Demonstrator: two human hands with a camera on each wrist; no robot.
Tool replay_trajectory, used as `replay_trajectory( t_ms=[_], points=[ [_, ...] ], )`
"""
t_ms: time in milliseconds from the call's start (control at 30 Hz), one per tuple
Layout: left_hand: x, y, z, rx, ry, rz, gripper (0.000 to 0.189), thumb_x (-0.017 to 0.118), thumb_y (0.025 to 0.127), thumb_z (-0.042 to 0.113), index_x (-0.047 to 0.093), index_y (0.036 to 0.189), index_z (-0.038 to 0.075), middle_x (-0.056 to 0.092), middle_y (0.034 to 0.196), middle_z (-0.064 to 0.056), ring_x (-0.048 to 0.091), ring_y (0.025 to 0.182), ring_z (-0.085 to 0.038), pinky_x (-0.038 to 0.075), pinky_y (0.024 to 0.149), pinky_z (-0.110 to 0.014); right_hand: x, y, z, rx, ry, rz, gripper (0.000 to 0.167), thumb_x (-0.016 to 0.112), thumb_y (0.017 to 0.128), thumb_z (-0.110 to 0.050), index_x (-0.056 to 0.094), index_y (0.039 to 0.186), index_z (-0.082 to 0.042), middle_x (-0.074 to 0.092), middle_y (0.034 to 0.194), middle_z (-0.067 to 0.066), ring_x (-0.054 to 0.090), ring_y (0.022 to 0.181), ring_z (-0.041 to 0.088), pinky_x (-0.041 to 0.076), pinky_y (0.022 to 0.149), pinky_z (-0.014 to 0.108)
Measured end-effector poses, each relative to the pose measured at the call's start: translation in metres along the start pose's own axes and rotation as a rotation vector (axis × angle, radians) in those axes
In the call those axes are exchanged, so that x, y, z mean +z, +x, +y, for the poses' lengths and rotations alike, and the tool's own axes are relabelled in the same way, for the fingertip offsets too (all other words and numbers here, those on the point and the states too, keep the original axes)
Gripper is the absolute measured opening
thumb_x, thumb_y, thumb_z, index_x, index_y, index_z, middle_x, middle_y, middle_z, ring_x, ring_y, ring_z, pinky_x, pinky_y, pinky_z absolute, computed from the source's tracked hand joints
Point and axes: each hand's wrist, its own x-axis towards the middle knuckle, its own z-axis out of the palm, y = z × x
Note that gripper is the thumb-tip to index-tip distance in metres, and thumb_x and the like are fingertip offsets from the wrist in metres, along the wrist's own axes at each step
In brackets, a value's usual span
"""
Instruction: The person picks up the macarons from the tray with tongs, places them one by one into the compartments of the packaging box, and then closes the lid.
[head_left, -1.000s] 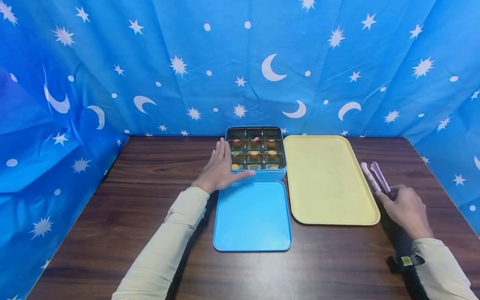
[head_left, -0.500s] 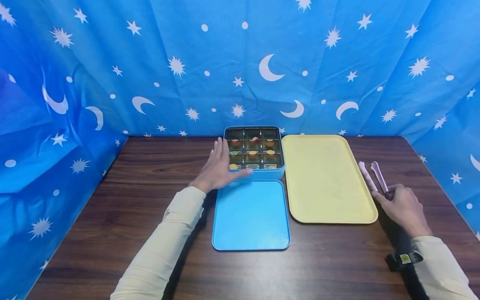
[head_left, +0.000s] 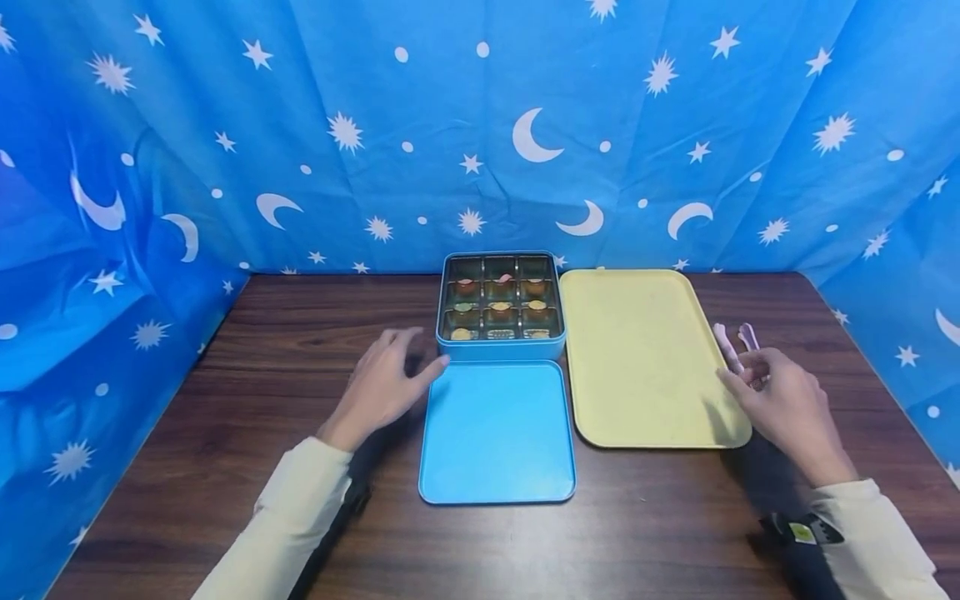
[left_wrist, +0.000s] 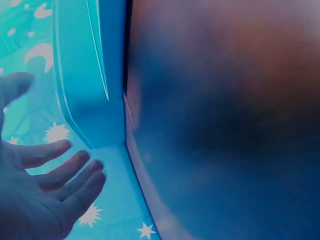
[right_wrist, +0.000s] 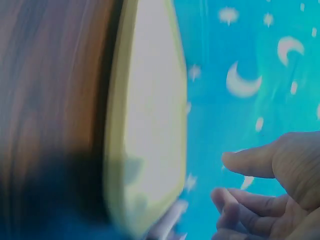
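In the head view a square blue tin (head_left: 498, 348) stands at the back middle, its divided insert holding small coloured pieces in several compartments. Its blue lid (head_left: 497, 433) lies flat in front of it. My left hand (head_left: 378, 387) hovers left of the tin and lid, fingers spread, holding nothing. A pair of pale pink tongs (head_left: 726, 343) lies right of the yellow tray (head_left: 645, 367), partly hidden by my right hand (head_left: 787, 408). That hand is raised over the tray's right edge; in the right wrist view its thumb and fingers are apart, with nothing between them.
Everything stands on a dark wooden table (head_left: 645, 533). A blue curtain (head_left: 420, 92) with white moons and stars hangs along the back and both sides.
My left hand has drawn back from the tin's left side toward the lower left. The right hand has let go of the tongs and lifted slightly leftward, toward the tray.
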Motion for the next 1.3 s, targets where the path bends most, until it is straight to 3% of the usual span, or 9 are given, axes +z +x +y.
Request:
replay_trajectory(
  t_ms=[67, 200, 333, 433, 567, 800, 1100, 1300],
  points=[
    [0.0, -0.015, -0.001, -0.007, -0.009, -0.015, 0.072, 0.059, 0.099, 0.054, 0.048, 0.148, 0.002, 0.054, 0.137, -0.021, 0.055, 0.123, -0.04, 0.046, 0.099, -0.06, 0.004, -0.003, -0.016, -0.061, 0.023, 0.008, 0.039, 0.073, 0.094, -0.023, 0.066, 0.111, 0.012, 0.069, 0.087, 0.019, 0.064, 0.074, 0.03, 0.044, 0.058, 0.036],
    [-0.001, -0.038, -0.001, -0.005, -0.038, -0.066, 0.052, 0.063, 0.1, 0.036, 0.056, 0.139, 0.002, 0.065, 0.114, -0.013, 0.064, 0.097, -0.027, 0.054, 0.08, -0.046, 0.016, -0.012, -0.046, -0.174, 0.06, -0.015, 0.03, 0.076, 0.092, -0.022, 0.072, 0.104, 0.005, 0.072, 0.082, 0.011, 0.068, 0.069, 0.023, 0.048, 0.058, 0.035],
    [-0.001, -0.053, 0.004, -0.019, -0.06, -0.144, 0.045, 0.065, 0.101, 0.025, 0.059, 0.138, 0.0, 0.066, 0.091, -0.005, 0.058, 0.065, -0.015, 0.048, 0.056, -0.029, 0.031, -0.022, -0.072, -0.228, 0.09, -0.101, 0.022, 0.078, 0.09, -0.02, 0.075, 0.098, -0.001, 0.07, 0.074, 0.0, 0.064, 0.062, 0.012, 0.049, 0.057, 0.032],
    [-0.001, -0.061, 0.009, -0.046, -0.056, -0.188, 0.046, 0.066, 0.1, 0.022, 0.058, 0.139, -0.003, 0.062, 0.079, 0.0, 0.052, 0.053, -0.013, 0.041, 0.047, -0.027, 0.043, -0.029, -0.086, -0.262, 0.11, -0.19, 0.014, 0.079, 0.09, -0.018, 0.077, 0.094, -0.005, 0.066, 0.069, -0.009, 0.06, 0.059, 0.005, 0.048, 0.055, 0.029],
    [0.002, -0.068, 0.015, -0.076, -0.05, -0.228, 0.048, 0.067, 0.099, 0.02, 0.057, 0.139, -0.005, 0.059, 0.069, 0.001, 0.052, 0.05, -0.014, 0.042, 0.046, -0.027, 0.054, -0.036, -0.096, -0.3, 0.137, -0.282, 0.003, 0.078, 0.089, -0.015, 0.079, 0.087, -0.012, 0.064, 0.065, -0.015, 0.057, 0.057, -0.001, 0.048, 0.057, 0.027],
    [0.008, -0.07, 0.017, -0.103, -0.036, -0.262, 0.047, 0.066, 0.1, 0.017, 0.056, 0.139, -0.006, 0.055, 0.063, -0.001, 0.052, 0.048, -0.016, 0.043, 0.046, -0.027, 0.071, -0.044, -0.101, -0.322, 0.178, -0.38, 0.008, 0.077, 0.091, -0.019, 0.08, 0.084, -0.014, 0.062, 0.061, -0.017, 0.054, 0.055, -0.004, 0.046, 0.057, 0.023],
    [0.013, -0.071, 0.016, -0.105, -0.01, -0.245, 0.044, 0.07, 0.096, 0.012, 0.06, 0.135, -0.005, 0.055, 0.063, -0.001, 0.051, 0.047, -0.015, 0.042, 0.045, -0.027, 0.088, -0.046, -0.11, -0.29, 0.205, -0.431, 0.014, 0.075, 0.093, -0.02, 0.079, 0.087, -0.009, 0.062, 0.063, -0.014, 0.051, 0.055, 0.0, 0.045, 0.054, 0.023],
    [0.011, -0.072, 0.019, -0.145, 0.025, -0.257, 0.044, 0.068, 0.096, 0.011, 0.06, 0.136, -0.005, 0.059, 0.068, -0.002, 0.049, 0.045, -0.014, 0.038, 0.044, -0.025, 0.095, -0.047, -0.116, -0.26, 0.201, -0.395, 0.015, 0.076, 0.091, -0.021, 0.078, 0.081, -0.009, 0.064, 0.062, -0.012, 0.053, 0.056, 0.001, 0.046, 0.053, 0.024]
  ],
)
